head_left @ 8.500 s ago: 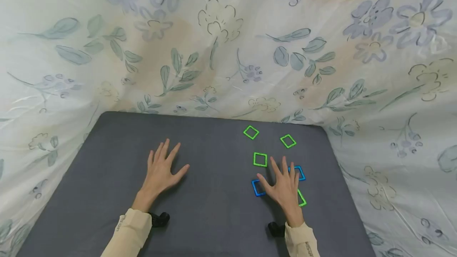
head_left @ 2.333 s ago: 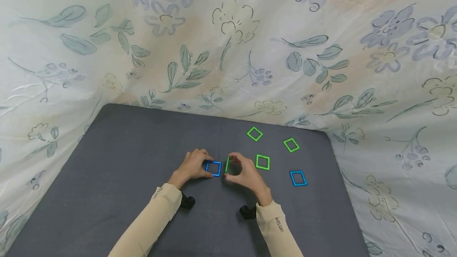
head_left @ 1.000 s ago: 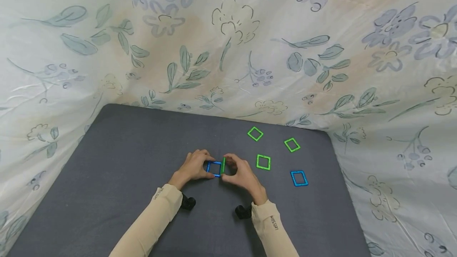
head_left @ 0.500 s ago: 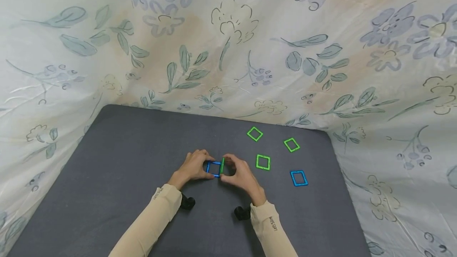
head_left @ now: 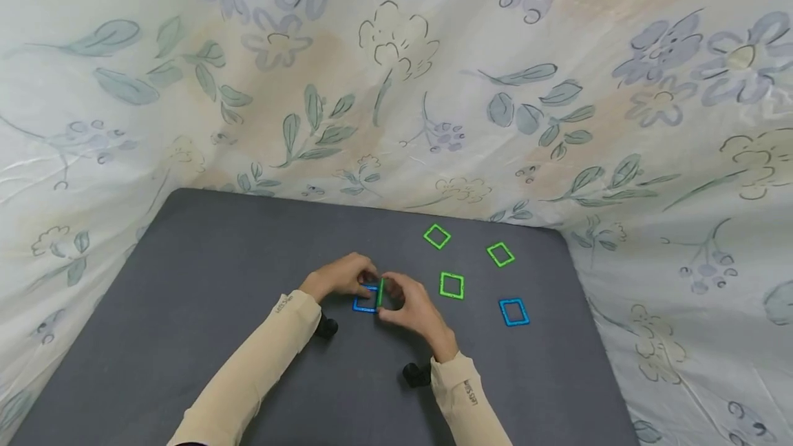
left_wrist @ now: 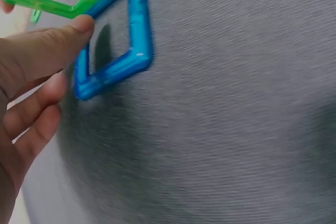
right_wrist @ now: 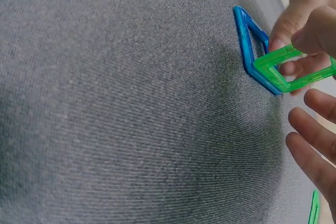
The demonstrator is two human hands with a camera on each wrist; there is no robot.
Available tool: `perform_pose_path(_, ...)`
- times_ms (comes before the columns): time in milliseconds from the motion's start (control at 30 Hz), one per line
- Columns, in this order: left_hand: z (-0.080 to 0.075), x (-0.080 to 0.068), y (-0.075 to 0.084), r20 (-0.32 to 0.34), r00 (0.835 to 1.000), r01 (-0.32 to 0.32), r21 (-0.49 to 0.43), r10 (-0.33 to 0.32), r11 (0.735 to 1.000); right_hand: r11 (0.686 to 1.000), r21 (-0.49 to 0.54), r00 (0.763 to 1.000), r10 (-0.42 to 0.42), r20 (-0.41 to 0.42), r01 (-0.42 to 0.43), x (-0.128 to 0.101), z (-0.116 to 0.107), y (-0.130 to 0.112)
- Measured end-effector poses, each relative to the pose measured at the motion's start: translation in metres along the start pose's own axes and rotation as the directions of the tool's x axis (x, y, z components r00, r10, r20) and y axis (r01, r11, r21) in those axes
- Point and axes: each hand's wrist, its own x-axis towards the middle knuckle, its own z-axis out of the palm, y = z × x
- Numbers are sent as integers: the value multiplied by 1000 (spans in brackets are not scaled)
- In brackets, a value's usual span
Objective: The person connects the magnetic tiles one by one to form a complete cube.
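A blue square magnetic tile lies near the table's middle, partly covered by my left hand. Against its right edge stands a green square magnetic tile, seen nearly edge-on. My right hand pinches the green tile by its far and near edges, between thumb and fingers. In the left wrist view, my left thumb lies at the edge where the blue tile meets the green tile, other fingers curled behind. The right wrist view has left fingers around the blue tile at that seam.
Three loose green tiles, one at the back, one farther right and one nearer, lie flat on the grey table. A loose blue tile lies right. A floral curtain borders the table.
Earlier, both hands came to mid-table with a blue and a green tile. The green tile moved left against the blue one. Now my left hand has shifted from the blue tile's outer side toward the seam.
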Motion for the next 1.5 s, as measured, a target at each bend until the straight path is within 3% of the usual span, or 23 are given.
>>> perform_pose_path(167, -6, 21, 4, 129, 992, -3, -36, 8, 999, 1000, -6, 1000, 6, -1, -6, 0, 0, 1)
perform_pose_path(333, -8, 34, 5, 209, 978, 13, -36, -6, 999, 1000, -24, 1000, -6, 9, 6, 1, 1, 1)
perform_pose_path(600, -12, 40, 8, 276, 961, 19, 10, -21, 1000, 1000, -12, 1000, -21, 23, 21, -1, 0, 1)
perform_pose_path(933, -14, 42, 4, 314, 949, 19, -1, -18, 1000, 999, 20, 998, -27, 62, 26, -4, -1, 2)
perform_pose_path(1200, -13, 34, 2, 250, 964, 112, -73, -91, 991, 999, 25, 1000, -31, -4, 31, -13, -9, 10)
perform_pose_path(1367, -8, 22, -1, 125, 974, 201, -102, -188, 974, 1000, 11, 999, -9, -36, 10, -23, -18, 14)
perform_pose_path(1500, -4, 9, 1, -5, 967, 254, -111, -256, 961, 1000, -13, 997, 12, -73, -13, -32, -24, 20)
